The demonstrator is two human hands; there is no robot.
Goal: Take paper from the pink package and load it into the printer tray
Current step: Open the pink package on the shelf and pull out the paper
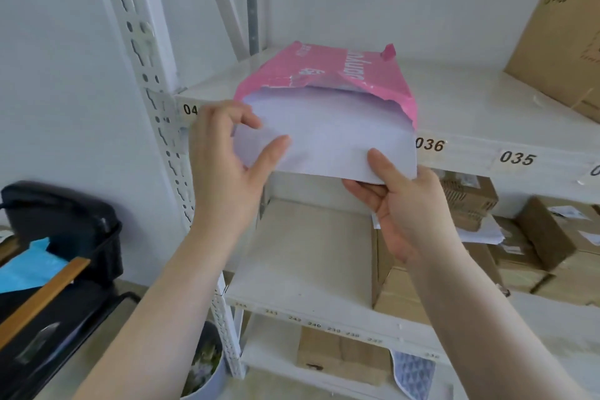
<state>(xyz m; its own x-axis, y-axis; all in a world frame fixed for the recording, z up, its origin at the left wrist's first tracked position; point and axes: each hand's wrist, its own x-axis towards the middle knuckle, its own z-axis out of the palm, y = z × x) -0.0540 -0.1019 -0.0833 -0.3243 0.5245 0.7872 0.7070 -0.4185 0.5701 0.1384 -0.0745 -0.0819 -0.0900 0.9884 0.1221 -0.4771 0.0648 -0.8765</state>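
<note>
A torn-open pink package (328,68) lies on the upper white shelf (470,110). A stack of white paper (328,136) sticks halfway out of its open end, over the shelf's front edge. My left hand (227,159) pinches the stack's left corner between thumb and fingers. My right hand (399,201) grips the front right corner, thumb on top and fingers underneath. A black printer (61,227) sits at the lower left, partly out of view; its tray cannot be made out.
The white slotted shelf post (152,101) stands left of the package. Cardboard boxes (558,42) sit at the shelf's far right, and more boxes (519,237) fill the lower shelf (308,269). A blue sheet (29,266) and a wooden bar (42,299) lie by the printer.
</note>
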